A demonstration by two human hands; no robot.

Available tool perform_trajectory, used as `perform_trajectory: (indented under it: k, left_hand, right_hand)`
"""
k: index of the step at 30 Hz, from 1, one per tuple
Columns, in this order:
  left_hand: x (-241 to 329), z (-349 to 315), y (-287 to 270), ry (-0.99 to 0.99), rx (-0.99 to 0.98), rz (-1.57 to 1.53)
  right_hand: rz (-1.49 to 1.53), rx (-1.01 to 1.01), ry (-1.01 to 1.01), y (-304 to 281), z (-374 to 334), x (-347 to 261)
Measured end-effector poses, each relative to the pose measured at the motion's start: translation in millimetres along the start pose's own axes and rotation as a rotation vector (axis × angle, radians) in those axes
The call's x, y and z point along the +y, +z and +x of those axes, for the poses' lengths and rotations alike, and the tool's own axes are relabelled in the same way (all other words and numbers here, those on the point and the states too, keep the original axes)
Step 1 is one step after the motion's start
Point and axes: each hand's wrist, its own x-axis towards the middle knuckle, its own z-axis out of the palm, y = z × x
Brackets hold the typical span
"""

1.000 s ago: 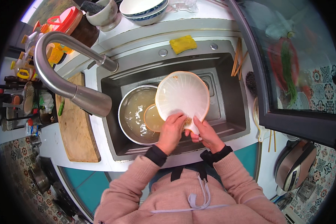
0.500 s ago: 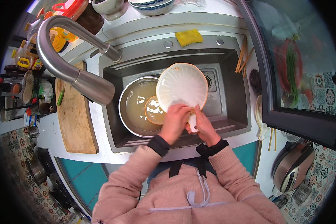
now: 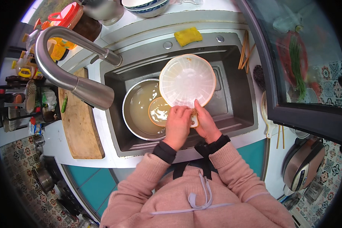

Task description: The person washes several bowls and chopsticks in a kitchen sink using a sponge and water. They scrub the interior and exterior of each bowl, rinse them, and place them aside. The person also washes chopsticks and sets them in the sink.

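Holds white dish (image 3: 187,81) over sink (image 3: 237,98) with right hand (image 3: 206,122) closed on handle (image 3: 194,122) and left hand (image 3: 178,126) curled against it in unclear grip.

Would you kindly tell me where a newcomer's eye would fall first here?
The white, orange-rimmed bowl would likely come first, with the left hand and right hand at its handle above the sink. Next might be the big metal faucet arching at the sink's left, then the bright yellow cloth or sponge on the sink's back rim.
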Motion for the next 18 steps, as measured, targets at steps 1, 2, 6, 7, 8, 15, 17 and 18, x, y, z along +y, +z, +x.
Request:
perform_trajectory:
  k: [1, 2, 6, 7, 8, 15, 17, 18]
  left_hand:
    - [5, -3, -1, 0.057, -0.029, -0.020]
    - [10, -8, -1, 0.114, -0.051, -0.070]
    - [9, -14, -8, 0.147, -0.058, -0.098]
    - [3, -11, -9, 0.116, -0.052, -0.095]
    - [-3, -5, -9, 0.084, -0.032, -0.029]
    - [-26, 28, -14, -0.314, 0.058, -0.296]
    - [-11, 22, -13, -0.455, 0.037, -0.603]
    - [-2, 20, -10, -0.414, -0.057, -0.684]
  right_hand:
    - [0.001, 0.021, 0.022, 0, 1, -3]
    - [0.015, 0.013, 0.034, 0, 1, -5]
    - [-0.004, 0.023, -0.010, 7, -2, -5]
    - [-0.029, 0.049, -0.002, 9, -3, -5]
    - [-0.046, 0.043, -0.004, 12, -3, -4]
    - [-0.333, -0.021, -0.001, 13, -23, -8]
    - [-0.333, -0.045, 0.043, 14, -28, -11]
    - [-0.378, -0.079, 0.052, 14, -30, -12]
